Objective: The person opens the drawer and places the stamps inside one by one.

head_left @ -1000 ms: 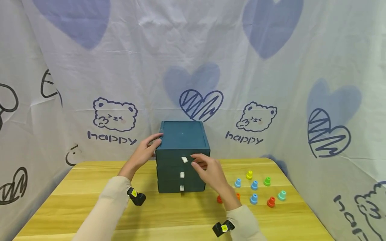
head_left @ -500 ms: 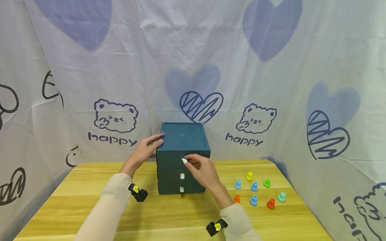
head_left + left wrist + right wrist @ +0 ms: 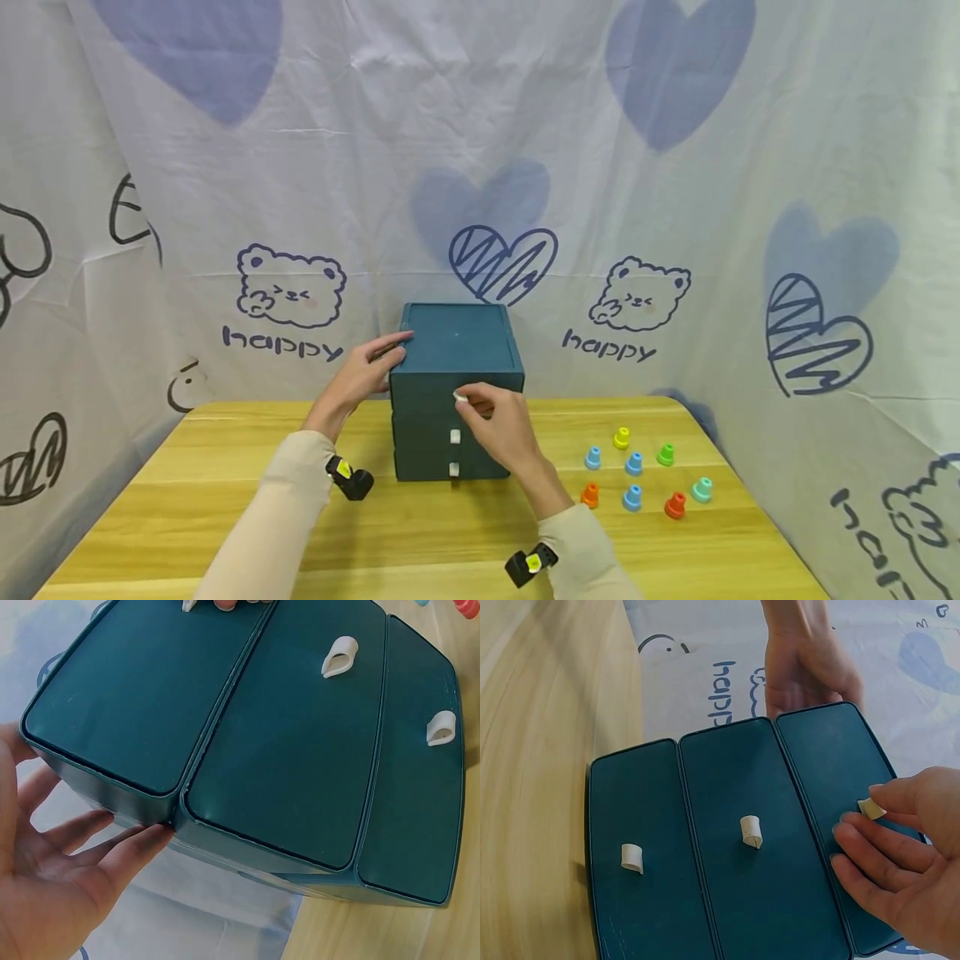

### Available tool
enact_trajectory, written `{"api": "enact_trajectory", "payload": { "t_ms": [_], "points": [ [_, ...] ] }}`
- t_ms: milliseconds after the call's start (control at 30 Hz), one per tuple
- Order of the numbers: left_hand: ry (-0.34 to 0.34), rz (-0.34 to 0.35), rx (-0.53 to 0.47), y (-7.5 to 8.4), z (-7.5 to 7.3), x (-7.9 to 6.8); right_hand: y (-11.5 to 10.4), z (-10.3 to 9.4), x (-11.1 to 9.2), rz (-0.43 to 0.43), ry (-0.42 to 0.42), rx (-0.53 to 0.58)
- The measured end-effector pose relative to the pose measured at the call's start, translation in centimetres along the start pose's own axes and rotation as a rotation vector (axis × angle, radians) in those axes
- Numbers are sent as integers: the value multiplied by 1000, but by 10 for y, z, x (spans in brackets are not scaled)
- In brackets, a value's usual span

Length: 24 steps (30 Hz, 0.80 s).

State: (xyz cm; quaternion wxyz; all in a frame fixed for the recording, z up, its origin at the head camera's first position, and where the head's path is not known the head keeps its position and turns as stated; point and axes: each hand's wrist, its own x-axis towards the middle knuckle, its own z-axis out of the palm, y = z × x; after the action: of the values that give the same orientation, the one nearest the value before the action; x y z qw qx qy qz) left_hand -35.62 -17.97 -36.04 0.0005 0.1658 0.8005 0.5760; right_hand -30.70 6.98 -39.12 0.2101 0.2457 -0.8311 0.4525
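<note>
A dark teal three-drawer cabinet (image 3: 461,337) stands on the table, its drawers pushed in. Each drawer front bears a white loop pull. My right hand (image 3: 501,423) pinches the top drawer's pull (image 3: 871,808) between thumb and fingers. The middle pull (image 3: 751,831) and bottom pull (image 3: 632,858) are untouched. My left hand (image 3: 358,379) rests against the cabinet's upper left side, thumb near the top edge. In the left wrist view its fingers (image 3: 135,851) lie extended along the side wall.
Several small coloured stepped pegs stand on the wooden table (image 3: 247,500) right of the cabinet, among them a yellow peg (image 3: 622,438), a green peg (image 3: 666,454) and a red peg (image 3: 675,505). A patterned curtain (image 3: 465,108) hangs close behind the cabinet.
My right hand has moved left from beside the top pull and taken hold of it. The left hand has stayed at the cabinet's side.
</note>
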Motion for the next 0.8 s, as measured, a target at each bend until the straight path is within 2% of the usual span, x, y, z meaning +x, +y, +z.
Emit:
{"api": "enact_trajectory", "payload": {
  "t_ms": [800],
  "points": [
    [-6,-3,-2,1,0,-1,0,-4,0,0,-24,-10]
  ]
}}
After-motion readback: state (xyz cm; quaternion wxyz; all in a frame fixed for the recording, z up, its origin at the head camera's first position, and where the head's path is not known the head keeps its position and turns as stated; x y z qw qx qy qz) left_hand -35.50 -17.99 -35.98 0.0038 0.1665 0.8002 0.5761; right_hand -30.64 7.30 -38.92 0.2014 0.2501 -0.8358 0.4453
